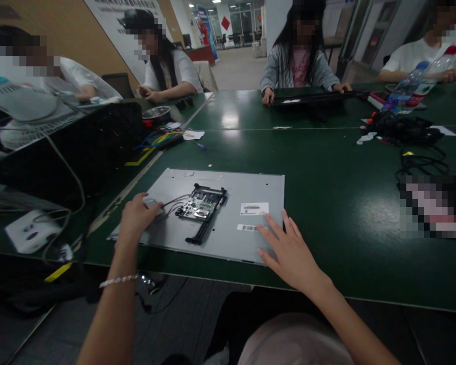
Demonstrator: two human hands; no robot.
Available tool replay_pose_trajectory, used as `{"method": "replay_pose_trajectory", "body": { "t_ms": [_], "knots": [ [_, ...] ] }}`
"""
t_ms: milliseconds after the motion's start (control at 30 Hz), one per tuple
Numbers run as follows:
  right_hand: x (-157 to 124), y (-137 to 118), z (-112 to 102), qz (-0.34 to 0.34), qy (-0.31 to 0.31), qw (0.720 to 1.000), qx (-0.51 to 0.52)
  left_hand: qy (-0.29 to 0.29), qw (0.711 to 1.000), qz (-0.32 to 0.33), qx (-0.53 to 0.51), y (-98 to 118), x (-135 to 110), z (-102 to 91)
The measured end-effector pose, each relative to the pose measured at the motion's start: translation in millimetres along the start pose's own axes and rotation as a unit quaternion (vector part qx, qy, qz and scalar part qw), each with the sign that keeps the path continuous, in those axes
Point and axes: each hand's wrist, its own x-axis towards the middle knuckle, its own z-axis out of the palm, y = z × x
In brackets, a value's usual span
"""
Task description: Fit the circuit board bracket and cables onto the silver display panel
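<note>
A grey metal panel (231, 192) lies flat on the green table (327, 177) in front of me. A small circuit board in a black frame (201, 205) sits on its middle, with thin wires running left. My left hand (137, 218) rests at the panel's left edge, fingers curled over a small pale piece where the wires end. My right hand (289, 251) lies flat on the panel's right front corner, fingers spread, beside two white labels (254, 209).
Several people sit around the table. Coloured wires (159, 139) and a metal bowl (156, 112) lie at the far left. A black bundle of cables (403, 129) and plastic bottles (414, 86) are at the right. A dark laptop-like slab (311, 97) lies across the far side.
</note>
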Motion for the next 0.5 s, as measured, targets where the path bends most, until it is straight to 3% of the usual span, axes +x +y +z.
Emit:
{"method": "replay_pose_trajectory", "body": {
  "t_ms": [167, 333, 500],
  "knots": [
    [1, 2, 2, 0.0, 0.001, 1.0, 0.001, 0.009, 0.999, 0.011, -0.031, -11, 21, -1.6],
    [2, -1, 5, -0.004, 0.005, 1.0, 0.002, 0.049, 0.999, 0.011, -0.021, -31, 60, -25.2],
    [3, -8, 6, 0.002, 0.002, 1.0, -0.006, -0.001, 0.998, 0.055, -0.011, -50, 92, -39.0]
  ]
}}
